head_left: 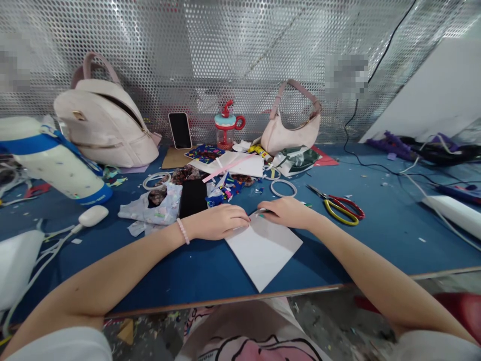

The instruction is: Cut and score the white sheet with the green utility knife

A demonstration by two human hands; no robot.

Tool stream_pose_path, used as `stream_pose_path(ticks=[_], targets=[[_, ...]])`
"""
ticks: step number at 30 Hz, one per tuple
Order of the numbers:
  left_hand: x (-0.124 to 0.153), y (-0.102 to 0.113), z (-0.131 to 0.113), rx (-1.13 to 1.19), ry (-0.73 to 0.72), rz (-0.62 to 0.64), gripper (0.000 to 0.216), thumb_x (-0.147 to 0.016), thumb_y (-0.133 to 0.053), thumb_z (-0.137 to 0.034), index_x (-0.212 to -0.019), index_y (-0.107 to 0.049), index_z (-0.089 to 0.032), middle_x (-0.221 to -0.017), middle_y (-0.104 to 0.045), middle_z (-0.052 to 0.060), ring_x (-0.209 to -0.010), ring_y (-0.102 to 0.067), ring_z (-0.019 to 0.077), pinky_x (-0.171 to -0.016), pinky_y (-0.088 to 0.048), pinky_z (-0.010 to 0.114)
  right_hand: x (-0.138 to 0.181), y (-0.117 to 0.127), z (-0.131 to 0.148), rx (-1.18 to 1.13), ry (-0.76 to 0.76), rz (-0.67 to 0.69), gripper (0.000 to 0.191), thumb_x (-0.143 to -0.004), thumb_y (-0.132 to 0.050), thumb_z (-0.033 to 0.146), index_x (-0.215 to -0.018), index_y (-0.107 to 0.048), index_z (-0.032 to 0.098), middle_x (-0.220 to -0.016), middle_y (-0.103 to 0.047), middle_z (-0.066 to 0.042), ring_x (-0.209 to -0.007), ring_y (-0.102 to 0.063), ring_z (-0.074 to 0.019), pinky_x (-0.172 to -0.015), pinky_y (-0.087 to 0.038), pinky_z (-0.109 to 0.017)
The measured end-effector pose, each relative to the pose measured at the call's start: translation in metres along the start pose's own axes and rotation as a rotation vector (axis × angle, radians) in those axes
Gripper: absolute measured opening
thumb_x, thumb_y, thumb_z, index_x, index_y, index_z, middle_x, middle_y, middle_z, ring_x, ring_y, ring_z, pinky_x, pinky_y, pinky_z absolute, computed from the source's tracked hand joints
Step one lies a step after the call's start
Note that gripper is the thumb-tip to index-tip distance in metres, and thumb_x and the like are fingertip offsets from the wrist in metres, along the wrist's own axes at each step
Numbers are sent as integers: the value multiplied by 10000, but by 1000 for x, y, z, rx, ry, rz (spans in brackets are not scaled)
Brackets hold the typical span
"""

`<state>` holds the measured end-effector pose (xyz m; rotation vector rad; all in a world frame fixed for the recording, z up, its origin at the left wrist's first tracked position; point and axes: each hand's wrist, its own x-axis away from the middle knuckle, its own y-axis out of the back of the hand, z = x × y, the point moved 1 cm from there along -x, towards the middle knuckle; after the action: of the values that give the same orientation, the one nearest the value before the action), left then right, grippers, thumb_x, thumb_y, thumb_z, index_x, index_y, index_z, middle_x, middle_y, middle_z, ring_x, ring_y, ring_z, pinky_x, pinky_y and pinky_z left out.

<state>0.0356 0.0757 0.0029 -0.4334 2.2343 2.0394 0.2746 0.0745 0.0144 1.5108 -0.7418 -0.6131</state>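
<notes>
A white sheet of paper (263,248) lies turned like a diamond on the blue table (391,225), near its front edge. My left hand (220,221) rests on the sheet's upper left corner, fingers together and pressing flat. My right hand (287,211) sits at the sheet's top corner, fingers curled in a pinch; what it holds is too small to make out. The two hands nearly meet fingertip to fingertip. A pink bead bracelet (183,231) is on my left wrist.
Red-and-yellow scissors (340,204) lie right of my right hand. Behind the hands are paper scraps, white rings (283,188), a black pouch (193,197), a phone (180,130), a red cup (226,128), a pink handbag (293,131), a backpack (103,123) and a white bottle (52,160). Cables run at right.
</notes>
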Motion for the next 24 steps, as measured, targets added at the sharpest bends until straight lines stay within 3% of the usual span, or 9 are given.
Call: stream_pose_path(ticks=[11, 19, 24], targets=[[2, 1, 4, -123, 7, 22, 305, -958, -384, -96, -1164, -596, -169, -1200, -640, 90, -1154, -552, 206, -953, -431, 341, 0, 1, 4, 17, -37, -4, 227, -952, -411, 362, -1002, -568, 206, -878, -713, -57, -753, -661, -190, -570, -307, -253], [5, -4, 8, -173, 16, 15, 288, -960, -411, -108, -1168, -594, -187, -1232, -630, 78, -1121, -576, 201, -923, -432, 331, -2, 1, 4, -18, -167, 38, 422, -887, -476, 580, -1006, -529, 178, -917, -693, -109, -832, -657, -255, -596, -363, -270], [6, -5, 8, -170, 151, -78, 271, -915, -449, -104, -1121, -618, -155, -1141, -673, 91, -1041, -621, 214, -894, -459, 341, -3, 0, 1, -141, -205, -18, 364, -837, -574, 534, -919, -529, 181, -788, -657, -63, -757, -625, -224, -555, -307, -251]])
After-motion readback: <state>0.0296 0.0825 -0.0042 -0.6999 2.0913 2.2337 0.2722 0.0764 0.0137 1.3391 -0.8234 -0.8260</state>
